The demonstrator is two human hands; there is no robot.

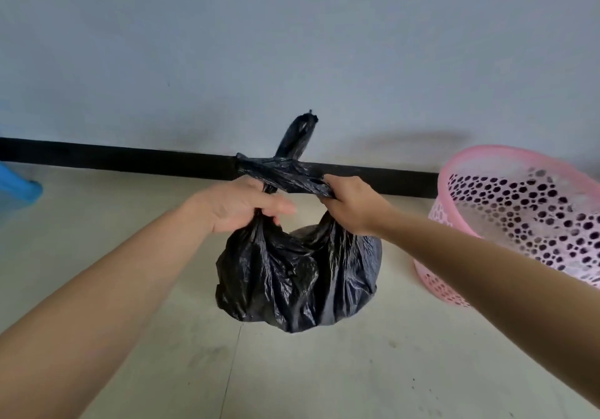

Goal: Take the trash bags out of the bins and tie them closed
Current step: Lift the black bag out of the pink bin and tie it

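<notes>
A full black trash bag (298, 275) hangs in the air above the floor, held up by both hands. My left hand (240, 202) grips one gathered strip of the bag's top. My right hand (349, 202) grips the other strip. The two strips cross between the hands, and one end sticks up above the crossing. A pink perforated bin (519, 220) stands on the floor at the right, tilted toward me, with a pale liner showing inside.
A grey wall with a black skirting strip (130, 158) runs across behind the bag. A blue object (16, 188) shows at the left edge. Pale floor tiles (324, 370) lie below.
</notes>
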